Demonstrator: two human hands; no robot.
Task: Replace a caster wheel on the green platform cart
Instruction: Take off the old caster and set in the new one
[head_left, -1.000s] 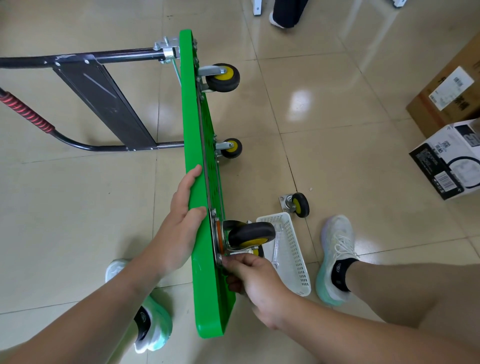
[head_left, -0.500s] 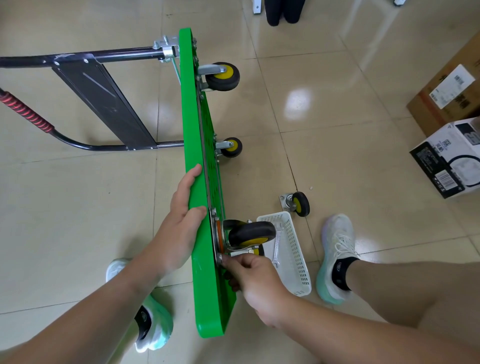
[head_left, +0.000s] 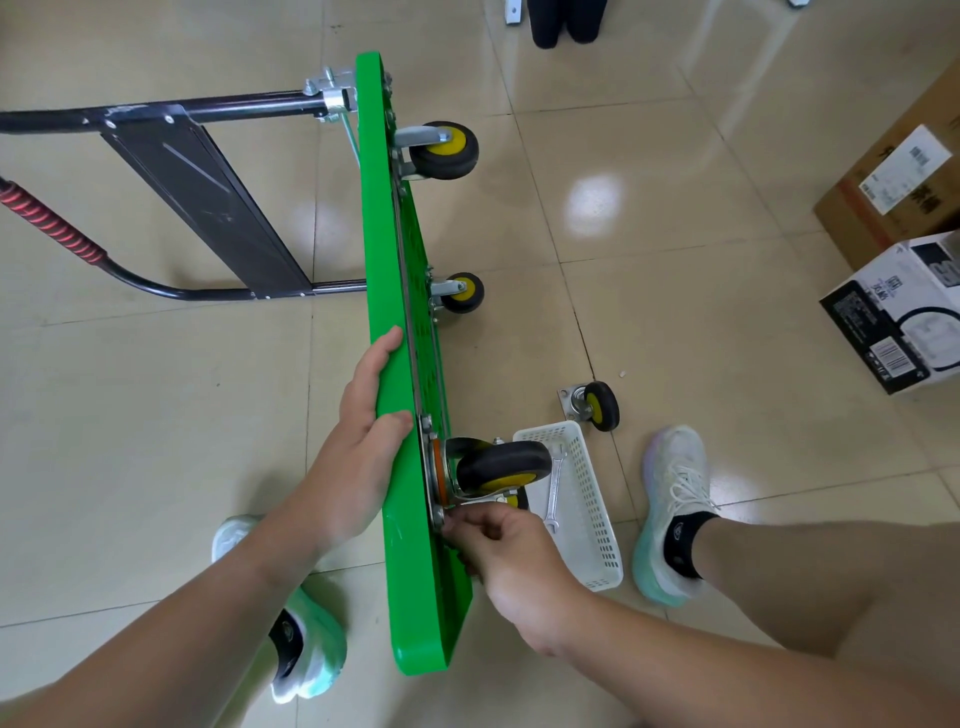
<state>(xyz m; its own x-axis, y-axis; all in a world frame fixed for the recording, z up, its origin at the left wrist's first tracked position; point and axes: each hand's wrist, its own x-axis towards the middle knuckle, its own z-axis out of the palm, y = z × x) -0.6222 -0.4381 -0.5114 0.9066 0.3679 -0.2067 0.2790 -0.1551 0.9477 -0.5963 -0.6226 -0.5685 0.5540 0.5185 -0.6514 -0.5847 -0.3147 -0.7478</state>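
Note:
The green platform cart (head_left: 387, 291) stands on its long edge on the floor, wheels facing right. My left hand (head_left: 363, 447) grips its upper edge, fingers over the top and thumb on the near side. My right hand (head_left: 498, 540) pinches a small fastener at the mounting plate of the near caster wheel (head_left: 504, 465), a black tyre with a yellow hub; the fastener itself is hidden by my fingers. Two more casters, one far (head_left: 444, 150) and one middle (head_left: 462, 292), sit on the cart's underside. A loose caster (head_left: 595, 406) lies on the floor to the right.
A white plastic basket (head_left: 592, 519) with a wrench (head_left: 555, 486) in it lies just right of the near wheel. The cart's black folding handle (head_left: 176, 171) stretches left. My shoes flank the cart. Cardboard boxes (head_left: 893, 306) stand at the right; another person's feet (head_left: 566, 21) are at the top.
My right hand's fingers have shifted slightly at the caster plate, as in a turning motion. The cart and my left hand have stayed put.

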